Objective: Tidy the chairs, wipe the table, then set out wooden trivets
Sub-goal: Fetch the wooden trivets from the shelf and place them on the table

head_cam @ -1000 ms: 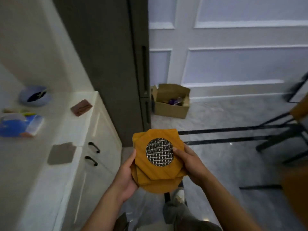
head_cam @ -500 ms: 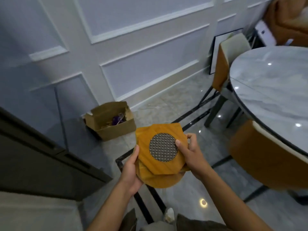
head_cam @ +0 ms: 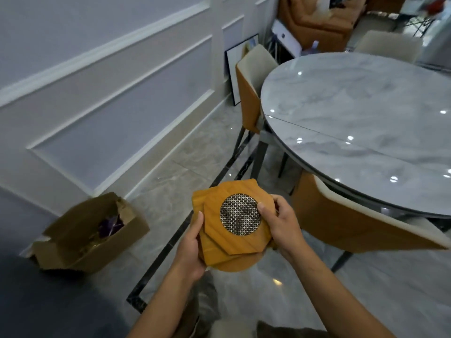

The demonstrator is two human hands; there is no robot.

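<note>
Both hands grasp trivet stack (head_cam: 234,230): left hand (head_cam: 189,250) under left edge, right hand (head_cam: 280,223) pinching right edge. Desk (head_cam: 353,113) lies ahead-right of stack, well apart, bare; right hand nearer desk.

Home dining room; marble table (head_cam: 353,113); chairs (head_cam: 346,223).

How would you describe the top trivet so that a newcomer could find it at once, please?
Start at the round marble table; just left of it and nearer the camera, the left hand and right hand hold a stack of wooden trivets. The top trivet alone shows a round metal mesh inset.
</note>
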